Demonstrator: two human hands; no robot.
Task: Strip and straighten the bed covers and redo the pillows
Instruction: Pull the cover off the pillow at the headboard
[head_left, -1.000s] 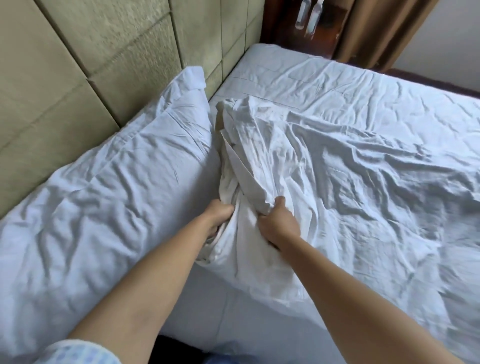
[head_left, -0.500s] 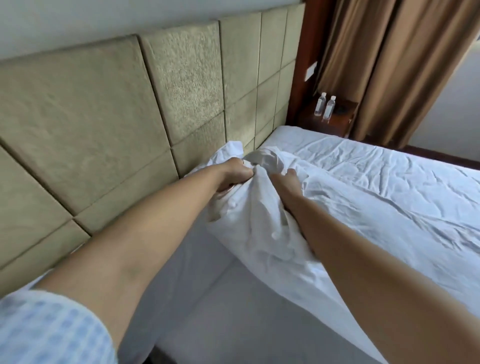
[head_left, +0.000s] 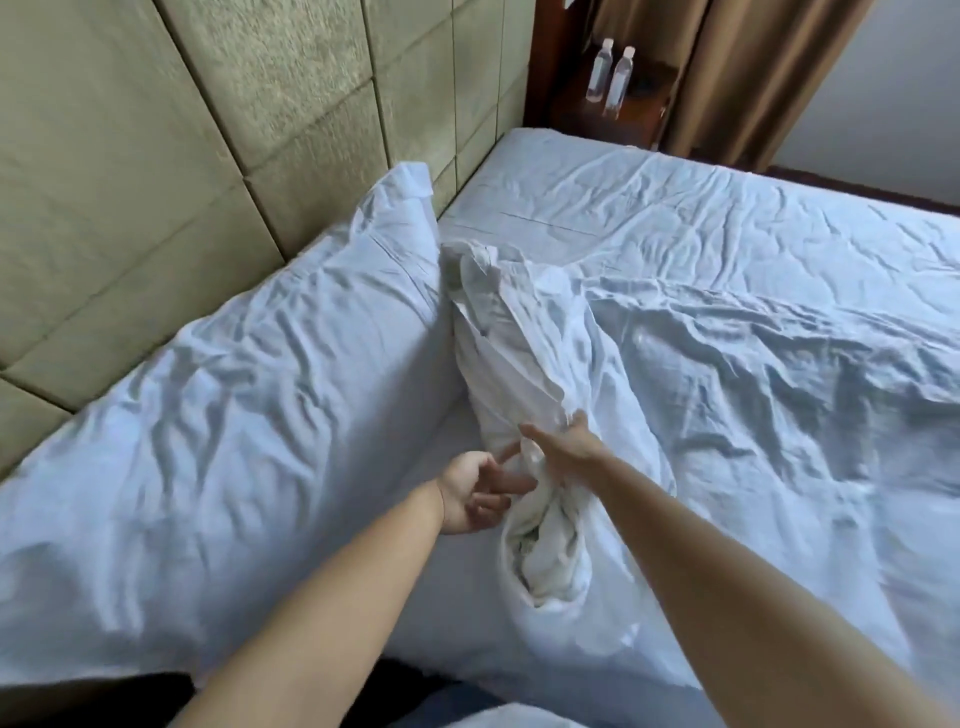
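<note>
now we see the bunched white cover (head_left: 519, 353) lying back down on the bed, where half a second ago we had it lifted up in front of the padded headboard (head_left: 208, 130) with both fists closed on its top; the view has dropped too, so the mattress sheet (head_left: 675, 208) fills most of the frame again and the two water bottles (head_left: 610, 78) on the dark bedside stand (head_left: 644, 104) sit near the top edge. our left hand (head_left: 475, 491) has let go: it hovers palm up just beside the bundle's near end, fingers loosely curled and spread, with the fingertips near or perhaps brushing the cloth, and we cannot tell which because of blur. our right hand (head_left: 563, 441) is laid flat against the bundle from the right, fingers straight and splayed, thumb pointing left across a fold of fabric; it presses rather than pinches. both forearms reach in from the lower edge, the left one from lower centre, the right one from the lower right corner, bare to beyond the frame. the cover lies as a long twisted roll running from near the headboard towards us, its near end open and showing crumpled cream cloth (head_left: 545, 551) inside. it rests just beside the large white pillow (head_left: 218, 415) that leans on the headboard at left, touching it along the upper part, and the rumpled duvet (head_left: 779, 415) spreads away to the right
</note>
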